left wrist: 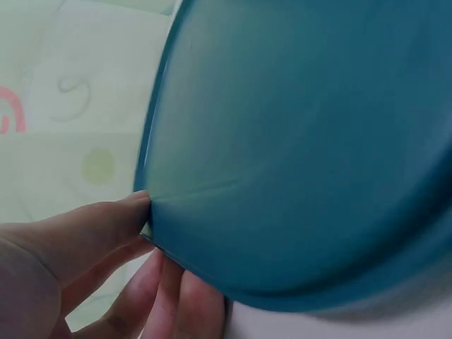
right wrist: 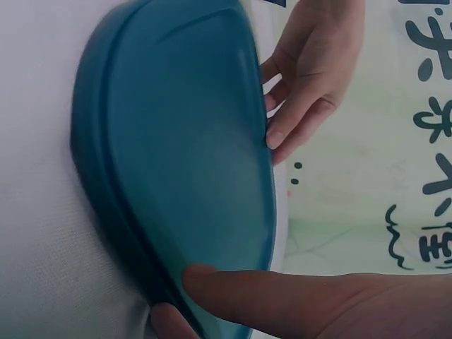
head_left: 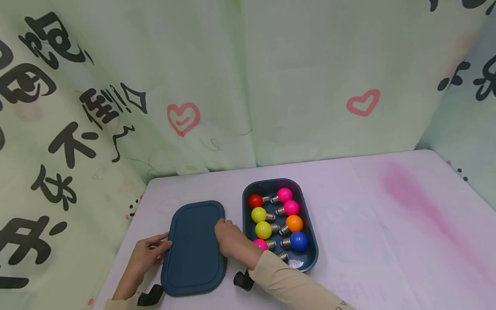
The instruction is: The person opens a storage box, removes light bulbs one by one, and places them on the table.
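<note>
A dark blue rounded rectangular lid lies on the table in the head view. My left hand pinches its left edge; the left wrist view shows the thumb against the rim and the other fingers below. On the opposite long side, my right hand grips the right edge, with one finger on the top face in the right wrist view. Just right of the lid is a matching open box of coloured bulbs, partly covered by my right forearm.
Inside the box lie red, yellow, orange, blue and pink bulbs with metal screw bases. The white table extends to the right, bearing a pink smear. Printed pale green cloth hangs behind and at the sides.
</note>
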`<state>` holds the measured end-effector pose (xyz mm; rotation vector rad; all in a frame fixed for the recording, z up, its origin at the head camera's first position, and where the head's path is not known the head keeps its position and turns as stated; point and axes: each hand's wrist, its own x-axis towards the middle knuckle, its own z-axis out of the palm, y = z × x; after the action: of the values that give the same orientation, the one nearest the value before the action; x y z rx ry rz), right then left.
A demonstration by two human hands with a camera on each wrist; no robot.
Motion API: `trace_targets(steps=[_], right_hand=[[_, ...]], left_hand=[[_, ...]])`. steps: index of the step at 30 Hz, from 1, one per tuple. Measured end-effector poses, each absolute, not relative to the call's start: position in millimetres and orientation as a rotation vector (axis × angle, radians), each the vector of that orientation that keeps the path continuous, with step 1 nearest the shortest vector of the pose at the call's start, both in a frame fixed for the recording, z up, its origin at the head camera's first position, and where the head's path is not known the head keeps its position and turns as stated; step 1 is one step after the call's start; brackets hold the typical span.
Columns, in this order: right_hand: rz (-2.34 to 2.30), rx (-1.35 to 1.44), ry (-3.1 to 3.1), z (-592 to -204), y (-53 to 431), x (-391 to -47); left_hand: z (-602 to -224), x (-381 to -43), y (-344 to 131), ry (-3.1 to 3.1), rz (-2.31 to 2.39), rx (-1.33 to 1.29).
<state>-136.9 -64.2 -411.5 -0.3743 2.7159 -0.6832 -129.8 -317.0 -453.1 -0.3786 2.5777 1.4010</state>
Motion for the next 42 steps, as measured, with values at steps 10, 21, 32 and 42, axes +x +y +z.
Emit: trace_targets(steps=[10,21,32,42], right_hand=[[-0.743,-0.419,2.705,-407.6,-60.9,-132.8],[-0.822,-0.562,2.718,-398.9,-51.5,-125.4],[-0.782,-0.705,2.783,-387.2,-24.0,-128.4],[-0.845,-0.772,2.860,-378.6,12.8,-125.4]], left_hand=[[-448.7,-126.9,-315.0,2.706,1.324,-0.350],[-443.1,-124.9,-310.0,2.693,1.391,-0.370],[-434.7,-120.9,-301.7,2.738,1.417,-0.363],[-425.3,-121.2,-264.5,2.695,1.619,-0.241]])
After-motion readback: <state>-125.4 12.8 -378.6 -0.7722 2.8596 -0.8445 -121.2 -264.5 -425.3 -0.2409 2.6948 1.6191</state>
